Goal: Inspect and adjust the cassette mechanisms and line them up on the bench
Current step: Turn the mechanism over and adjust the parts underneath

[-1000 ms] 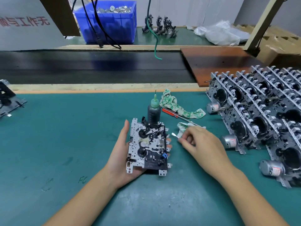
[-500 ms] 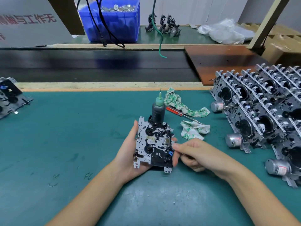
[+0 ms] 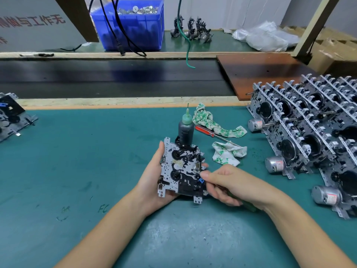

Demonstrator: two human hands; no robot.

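Silver-and-black, the cassette mechanism (image 3: 181, 169) lies face-up in the left hand (image 3: 154, 182), whose palm cups it from beneath with the thumb along its left edge and fingertips showing past its right edge. The right hand (image 3: 231, 183) meets the mechanism's right edge beside a small blue part, thumb pressed forward, fingers curled round a thin dark-green tool (image 3: 249, 206) whose tip is hidden under the fingers. Just beyond the mechanism stands a dark bottle (image 3: 185, 130) with a green needle nozzle. Beyond the right hand lie two green-printed rags (image 3: 228, 151) and a red-handled screwdriver (image 3: 205, 131) on the green desk (image 3: 77, 171). Right of the right hand, rows of mechanisms with motors (image 3: 309, 132) lean together, cut off at the frame edge. Far left of the left hand, another mechanism (image 3: 11, 117) is partly out of view. Across the dark belt (image 3: 106, 78), a blue crate (image 3: 133, 26) holds small silver metal parts, too small to identify.
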